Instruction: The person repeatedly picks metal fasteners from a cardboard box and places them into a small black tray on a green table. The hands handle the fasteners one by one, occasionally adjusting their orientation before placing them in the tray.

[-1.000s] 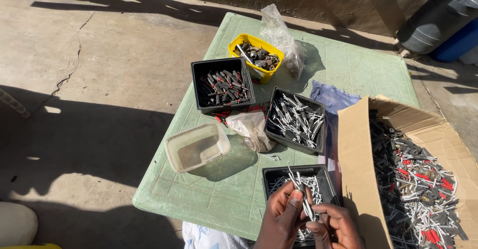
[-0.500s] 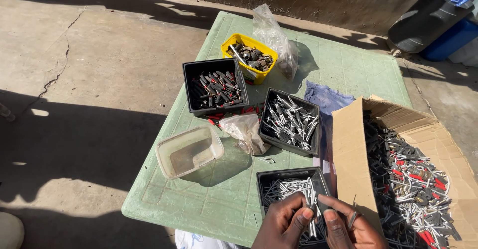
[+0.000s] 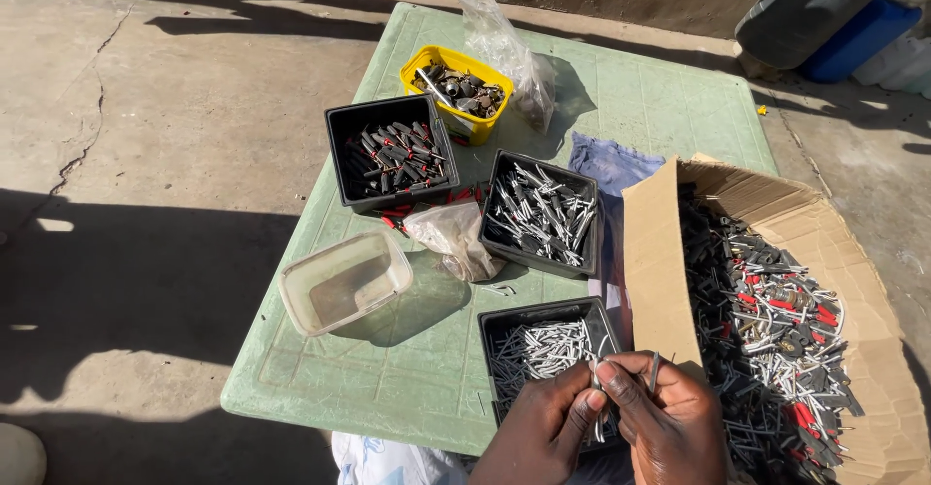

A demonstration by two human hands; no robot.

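Both hands, lower in frame than half a second ago: left hand (image 3: 548, 427) and right hand (image 3: 669, 422) pinch small metal pins (image 3: 596, 378) over the near black tray (image 3: 504, 335), part-filled; cardboard box (image 3: 659, 272) alongside holds a large unsorted heap; four tubs already stocked.

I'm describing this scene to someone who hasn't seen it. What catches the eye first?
The big open cardboard box at the right, heaped with grey and red metal parts, stands out first. Next, the yellow tub at the far side of the green table. At the bottom edge, two hands pinch thin metal pins.
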